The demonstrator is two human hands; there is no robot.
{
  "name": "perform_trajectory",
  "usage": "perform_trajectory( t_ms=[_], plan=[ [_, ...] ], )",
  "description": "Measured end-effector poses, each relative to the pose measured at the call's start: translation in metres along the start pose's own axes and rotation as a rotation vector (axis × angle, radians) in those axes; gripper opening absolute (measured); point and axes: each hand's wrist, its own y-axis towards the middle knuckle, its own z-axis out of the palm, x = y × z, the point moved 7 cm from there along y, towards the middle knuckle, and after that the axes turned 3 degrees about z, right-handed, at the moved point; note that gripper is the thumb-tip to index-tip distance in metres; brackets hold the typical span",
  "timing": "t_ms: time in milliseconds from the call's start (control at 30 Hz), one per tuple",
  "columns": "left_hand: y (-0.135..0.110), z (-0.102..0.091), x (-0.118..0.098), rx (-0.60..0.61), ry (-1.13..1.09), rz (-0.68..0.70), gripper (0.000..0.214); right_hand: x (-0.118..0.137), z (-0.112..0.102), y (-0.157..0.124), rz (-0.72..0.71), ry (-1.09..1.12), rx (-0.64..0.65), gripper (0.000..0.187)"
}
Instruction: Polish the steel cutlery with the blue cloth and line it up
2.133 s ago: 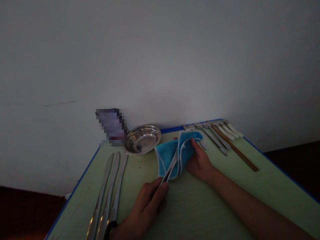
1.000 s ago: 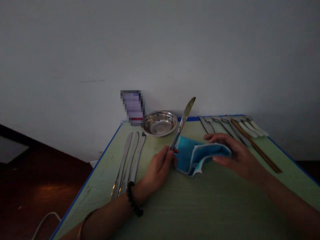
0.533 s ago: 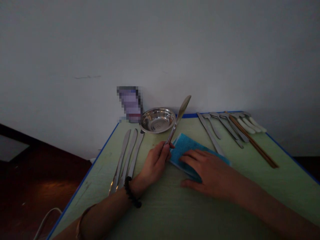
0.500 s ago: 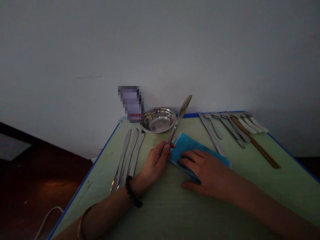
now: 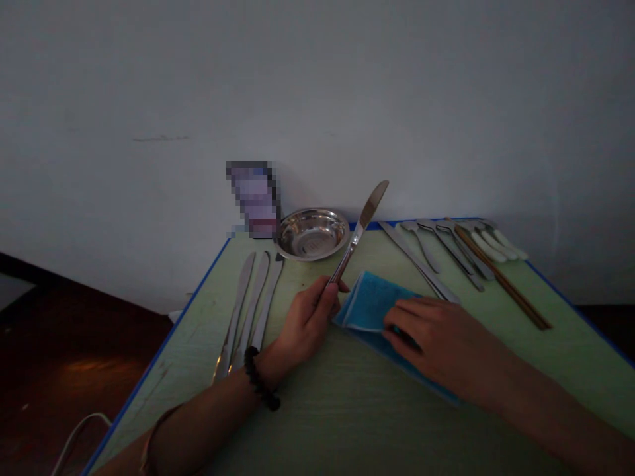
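Observation:
My left hand (image 5: 310, 318) is closed round the handle of a steel table knife (image 5: 358, 231), whose blade points up and away toward the wall. A folded blue cloth (image 5: 368, 306) lies flat on the green table (image 5: 347, 410) just right of that hand. My right hand (image 5: 441, 340) lies palm down on the cloth's right part with its fingers stretched out, covering much of it.
Three more knives (image 5: 251, 307) lie side by side at the left. A small steel bowl (image 5: 311, 233) stands by the wall next to a blurred object (image 5: 252, 198). Several spoons and forks (image 5: 436, 248), white-handled pieces (image 5: 496, 243) and wooden chopsticks (image 5: 501, 281) lie at the back right.
The knife came out of the cloth and now stands raised in my left hand. My right hand laid the cloth flat and slid a little to the right along it.

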Motion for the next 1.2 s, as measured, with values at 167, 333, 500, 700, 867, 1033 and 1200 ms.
perform_trajectory(
  t_ms=[167,333,500,700,867,1033,1200],
  plan=[
    [-0.001,0.0,0.002,-0.003,-0.018,-0.018,0.028,0.008,-0.008,0.004,0.105,0.035,-0.065,0.014],
    [0.0,-0.003,-0.001,-0.036,0.03,-0.023,0.027,0.012,0.008,0.005,0.055,0.125,0.092,0.018],
    [0.0,-0.002,-0.003,-0.01,0.056,-0.03,0.026,-0.046,-0.011,0.008,0.2,-0.033,-0.068,0.029],
    [0.0,0.004,0.006,0.06,0.031,-0.062,0.027,-0.091,0.003,0.0,0.434,-0.217,0.017,0.032],
    [0.0,0.004,0.008,0.064,0.022,-0.061,0.028,-0.097,0.002,0.001,0.541,-0.255,0.003,0.032],
    [0.0,0.005,0.009,0.076,0.038,-0.083,0.029,-0.103,-0.002,0.011,0.588,-0.295,0.119,0.029],
    [0.0,0.006,0.007,0.08,0.04,-0.082,0.03,-0.103,-0.004,0.015,0.594,-0.335,0.135,0.03]
  ],
)
